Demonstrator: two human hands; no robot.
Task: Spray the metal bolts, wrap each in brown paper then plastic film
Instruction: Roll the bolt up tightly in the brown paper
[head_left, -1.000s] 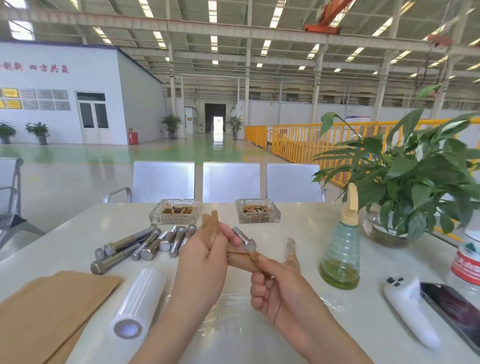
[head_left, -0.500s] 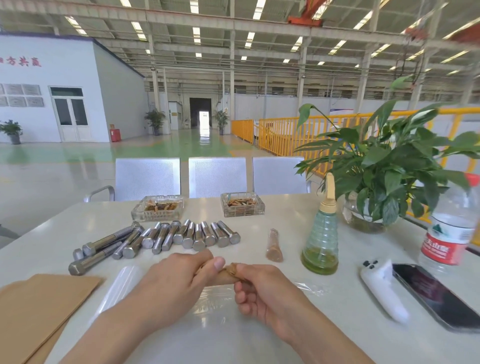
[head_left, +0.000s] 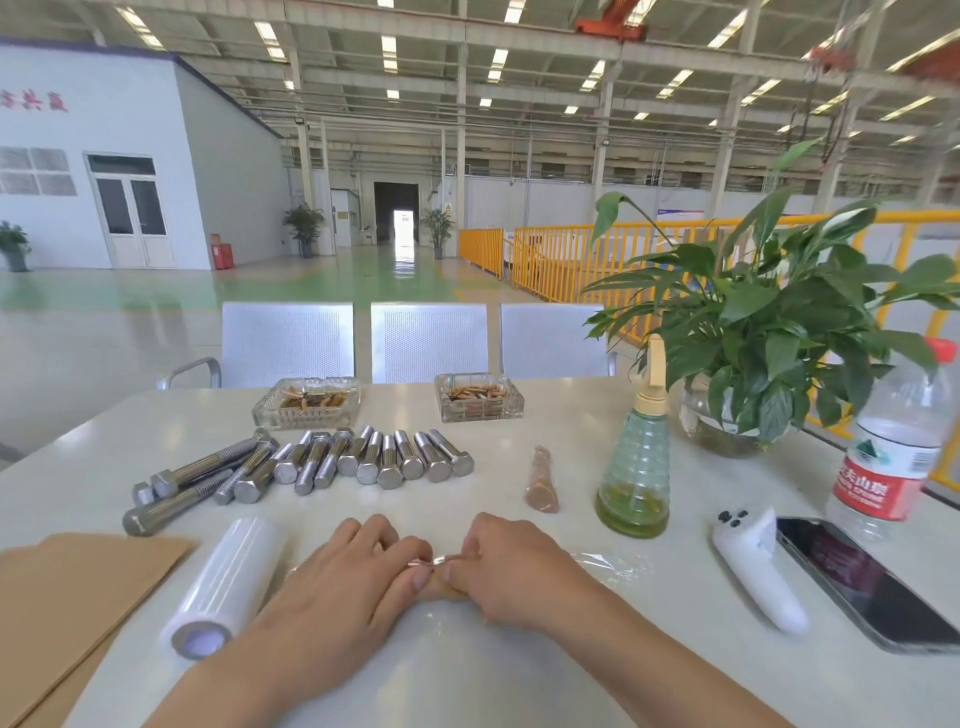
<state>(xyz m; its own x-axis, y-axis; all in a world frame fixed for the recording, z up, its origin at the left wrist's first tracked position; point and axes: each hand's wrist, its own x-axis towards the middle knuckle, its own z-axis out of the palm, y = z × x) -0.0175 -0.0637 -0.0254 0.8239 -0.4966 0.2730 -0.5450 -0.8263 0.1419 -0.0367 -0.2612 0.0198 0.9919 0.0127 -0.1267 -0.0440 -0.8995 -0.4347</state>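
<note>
My left hand (head_left: 348, 577) and my right hand (head_left: 511, 566) meet low on the table and together hold a paper-wrapped bolt (head_left: 441, 584), mostly hidden under my fingers, lying on a sheet of plastic film (head_left: 605, 564). A row of several bare metal bolts (head_left: 363, 460) lies behind my hands. One finished wrapped bolt (head_left: 541, 480) lies to the right of the row. The film roll (head_left: 223, 584) and a stack of brown paper (head_left: 67, 603) sit at my left. The green spray bottle (head_left: 635, 467) stands at the right.
Two glass ashtrays (head_left: 306, 402) (head_left: 479, 397) sit at the table's far side. A potted plant (head_left: 748, 332), a water bottle (head_left: 893, 457), a white controller (head_left: 758, 569) and a phone (head_left: 867, 587) crowd the right side. Chairs (head_left: 428, 343) stand behind the table.
My hands have lowered the paper-wrapped bolt from in front of me down onto the film on the table, and both now press over it.
</note>
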